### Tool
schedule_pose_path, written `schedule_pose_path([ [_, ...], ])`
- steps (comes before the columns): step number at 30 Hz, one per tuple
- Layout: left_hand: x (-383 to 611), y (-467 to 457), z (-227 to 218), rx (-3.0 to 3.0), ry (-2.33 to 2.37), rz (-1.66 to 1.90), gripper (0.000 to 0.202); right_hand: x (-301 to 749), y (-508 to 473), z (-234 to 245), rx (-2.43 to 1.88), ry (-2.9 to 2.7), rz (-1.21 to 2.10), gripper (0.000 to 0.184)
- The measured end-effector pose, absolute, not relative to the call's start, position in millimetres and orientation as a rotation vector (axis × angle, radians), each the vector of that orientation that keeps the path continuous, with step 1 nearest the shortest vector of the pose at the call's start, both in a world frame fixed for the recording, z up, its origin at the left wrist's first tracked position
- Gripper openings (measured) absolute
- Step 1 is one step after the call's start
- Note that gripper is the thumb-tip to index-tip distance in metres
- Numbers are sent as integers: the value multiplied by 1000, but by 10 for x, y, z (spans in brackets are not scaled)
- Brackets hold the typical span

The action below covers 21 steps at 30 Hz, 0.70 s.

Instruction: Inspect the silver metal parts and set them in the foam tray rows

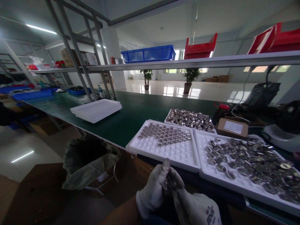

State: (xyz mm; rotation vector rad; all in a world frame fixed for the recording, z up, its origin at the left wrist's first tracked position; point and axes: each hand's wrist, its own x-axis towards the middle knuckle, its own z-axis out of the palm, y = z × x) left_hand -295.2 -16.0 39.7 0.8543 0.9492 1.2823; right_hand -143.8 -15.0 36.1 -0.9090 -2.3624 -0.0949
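Observation:
My left hand [153,189], in a white glove, and my right hand [191,200], gloved alike, meet just in front of the table's near edge. Both are closed around small shiny metal parts [167,184], mostly covered by the fingers. Beyond them lies a white molded tray [150,150] with similar metal parts set in rows in its far portion; its near pockets show bare. To the right, another white tray [203,165] carries a loose heap of metal parts [248,159]. Behind these, a third tray bears a pile of metal parts [189,118].
White stacked trays [96,111] sit on the green table [131,107] at left. A lined bin [91,162] stands below the edge. A cardboard box [232,127] and a red-capped bottle [221,111] are at right. Overhead, a shelf [150,66] holds a blue bin [148,53] and red bins [200,48].

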Motion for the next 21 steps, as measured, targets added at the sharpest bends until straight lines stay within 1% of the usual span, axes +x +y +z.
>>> schedule_pose_path([
  [2,-2936,-147,329,815,964,1268,78,-1404,-120,324,-767,-2404,-366,38],
  [4,-2921,-127,250,820,977,1244,75,-1364,-79,315,-635,-2402,-568,25],
  [6,-2906,-112,201,829,965,1251,74,-1331,-42,342,-584,-2393,-630,25],
  [7,-2900,-110,197,826,946,1271,73,-1320,-27,364,-605,-2387,-593,27],
  [9,-2891,-121,230,851,926,1317,69,-1310,-6,414,-728,-2343,-406,33],
  [11,-2893,-149,297,970,962,1356,63,-1317,3,455,-884,-2266,-107,39],
  [13,-2905,-183,365,1085,1000,1373,60,-1330,8,488,-950,-2223,231,38],
  [14,-2914,-197,392,1081,982,1362,63,-1335,11,503,-937,-2238,400,35],
  [16,-2931,-215,426,974,888,1258,76,-1337,20,531,-891,-2301,659,32],
  [18,-2940,-218,441,894,845,1156,88,-1331,30,548,-855,-2350,741,37],
  [19,-2938,-214,446,900,876,1161,90,-1327,30,548,-852,-2353,721,38],
  [21,-2918,-201,454,940,1019,1270,84,-1325,11,528,-888,-2285,637,36],
])
